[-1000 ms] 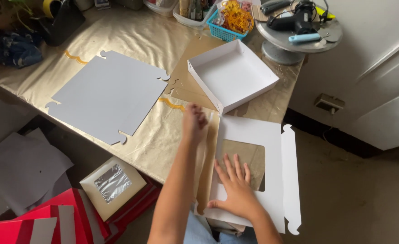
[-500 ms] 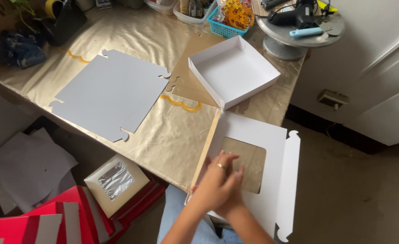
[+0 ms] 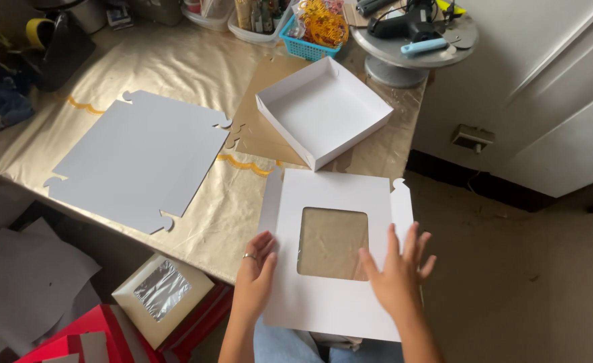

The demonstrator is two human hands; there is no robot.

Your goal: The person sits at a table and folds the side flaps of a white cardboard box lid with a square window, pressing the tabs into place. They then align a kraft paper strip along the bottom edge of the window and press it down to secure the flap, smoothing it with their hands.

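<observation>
One box tray (image 3: 323, 111) stands folded at the desk's far edge; window lid (image 3: 333, 252) unfolded at near edge under open-palmed left hand (image 3: 256, 275) and right hand (image 3: 397, 279); flat card (image 3: 138, 158) untouched.

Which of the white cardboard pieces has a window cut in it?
The flat white sheet under both hands, at the table's near edge; the others are solid.

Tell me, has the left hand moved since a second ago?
Yes. The left hand has drawn back from near the folded white tray on the table toward the person, and now rests on the left edge of the white window lid.
</observation>
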